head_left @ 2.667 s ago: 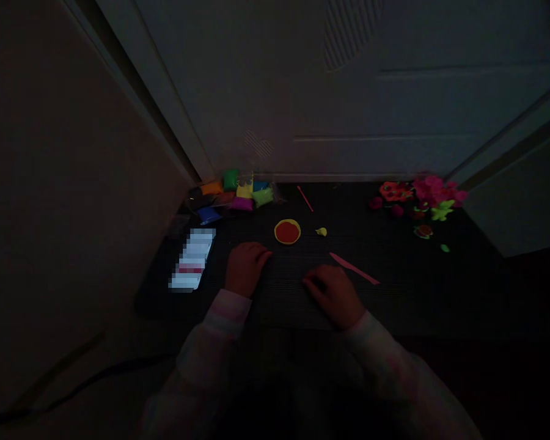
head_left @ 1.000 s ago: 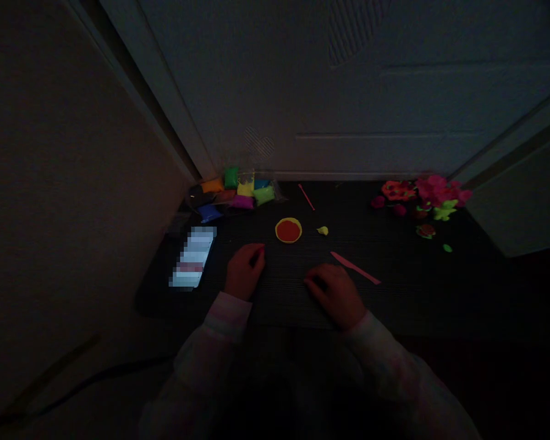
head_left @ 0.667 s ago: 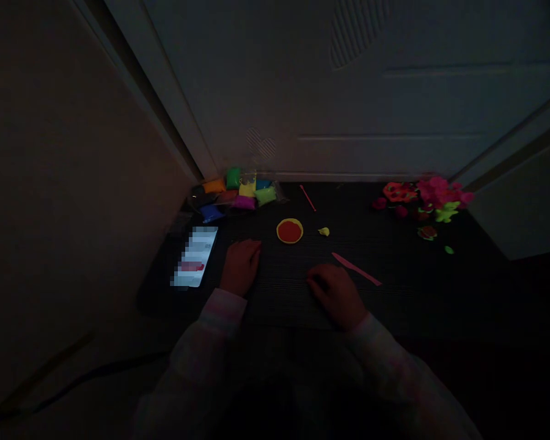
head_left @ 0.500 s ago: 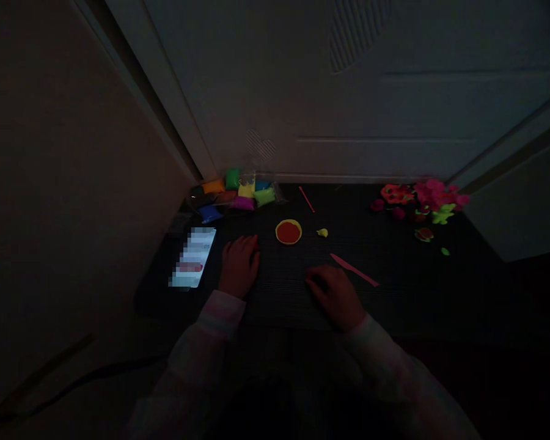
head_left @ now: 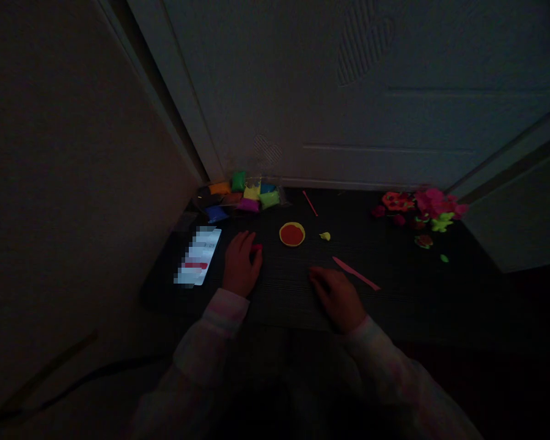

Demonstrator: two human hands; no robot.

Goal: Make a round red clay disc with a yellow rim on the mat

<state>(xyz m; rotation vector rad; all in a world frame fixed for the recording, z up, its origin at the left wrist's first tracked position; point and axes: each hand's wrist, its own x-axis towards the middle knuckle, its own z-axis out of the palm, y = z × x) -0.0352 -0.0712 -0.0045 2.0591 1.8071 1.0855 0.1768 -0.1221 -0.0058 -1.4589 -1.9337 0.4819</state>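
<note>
My left hand [head_left: 242,264] rests palm down on the dark table, its fingers stretched out and slightly apart. A small pinkish-red piece [head_left: 256,247] shows beside its index finger and thumb, partly covered. My right hand [head_left: 340,297] lies on the table with loosely bent fingers and a gap by the thumb; I see nothing in it. Just beyond that hand is a pink plastic knife [head_left: 356,273]. Between and beyond the hands sits a round clay disc [head_left: 292,234], red inside a yellow rim. A small yellow clay lump [head_left: 325,236] lies to its right.
A lit phone [head_left: 198,255] lies left of my left hand. Behind it are several coloured clay packets [head_left: 250,205]. A thin pink stick [head_left: 310,203] lies near the door [head_left: 275,91]. Pink and red clay shapes [head_left: 433,203] and a green bit [head_left: 444,258] are at the right.
The fingers of my left hand have spread and shifted, so more of the pinkish-red piece shows. My right hand has stayed nearly still. The whole view has shifted slightly.
</note>
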